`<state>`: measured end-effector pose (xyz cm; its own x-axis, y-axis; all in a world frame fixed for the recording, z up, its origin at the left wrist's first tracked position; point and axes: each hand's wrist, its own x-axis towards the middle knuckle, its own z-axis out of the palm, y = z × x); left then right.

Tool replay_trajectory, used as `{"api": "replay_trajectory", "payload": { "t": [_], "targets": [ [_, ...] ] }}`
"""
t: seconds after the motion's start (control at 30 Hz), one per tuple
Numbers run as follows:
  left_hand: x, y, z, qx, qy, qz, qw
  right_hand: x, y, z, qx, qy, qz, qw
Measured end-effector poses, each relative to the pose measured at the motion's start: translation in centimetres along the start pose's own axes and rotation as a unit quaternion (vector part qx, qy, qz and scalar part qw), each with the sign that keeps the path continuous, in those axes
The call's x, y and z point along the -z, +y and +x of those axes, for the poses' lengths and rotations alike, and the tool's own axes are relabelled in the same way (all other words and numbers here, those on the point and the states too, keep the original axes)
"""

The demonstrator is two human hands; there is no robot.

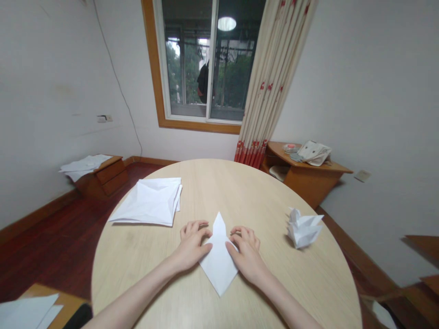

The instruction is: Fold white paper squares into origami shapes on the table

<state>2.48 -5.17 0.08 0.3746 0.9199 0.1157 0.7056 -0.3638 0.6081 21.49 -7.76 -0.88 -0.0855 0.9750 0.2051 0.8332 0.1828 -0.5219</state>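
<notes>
A white sheet of folded paper (pixel 219 267) lies in the middle of the round table, shaped like a kite with a narrow point facing away from me and a wider point toward me. My left hand (pixel 195 244) grips its left edge, thumb on top and fingers curled. On the opposite edge, my right hand (pixel 246 251) holds it the same way with its thumb over the paper. The undersides of the fingers are hidden. To the right stands a folded paper figure (pixel 303 228) with several pointed flaps.
A stack of white paper (pixel 147 203) rests at the table's (pixel 219 183) left. Behind are a low drawer cabinet (pixel 106 176) with papers, a corner desk (pixel 305 183) with a bag (pixel 313 153), and a curtain (pixel 270 87). More sheets (pixel 27 313) lie at lower left.
</notes>
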Motion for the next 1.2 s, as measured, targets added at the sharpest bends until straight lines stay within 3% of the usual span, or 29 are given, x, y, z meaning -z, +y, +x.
{"api": "replay_trajectory", "payload": {
  "t": [0.3,0.47,0.67,0.87,1.2],
  "targets": [
    [0.2,-0.2,-0.1,-0.063,0.038,0.007,0.997,0.4,0.4,-0.2,0.065,0.054,-0.023,0.996],
    [0.9,0.2,-0.3,-0.094,0.017,0.018,0.995,2.4,0.1,-0.5,0.143,-0.008,-0.028,0.989],
    [1.7,-0.1,-0.5,-0.217,-0.015,0.003,0.976,4.1,-0.6,-0.8,0.182,-0.088,-0.05,0.978],
    [2.0,0.3,-0.8,-0.215,-0.067,0.006,0.974,4.5,-0.7,-1.1,0.197,-0.114,-0.035,0.973],
    [1.6,0.1,-0.9,-0.2,-0.099,0.011,0.975,3.8,-0.3,-1.0,0.186,-0.154,-0.045,0.969]
  ]
}}
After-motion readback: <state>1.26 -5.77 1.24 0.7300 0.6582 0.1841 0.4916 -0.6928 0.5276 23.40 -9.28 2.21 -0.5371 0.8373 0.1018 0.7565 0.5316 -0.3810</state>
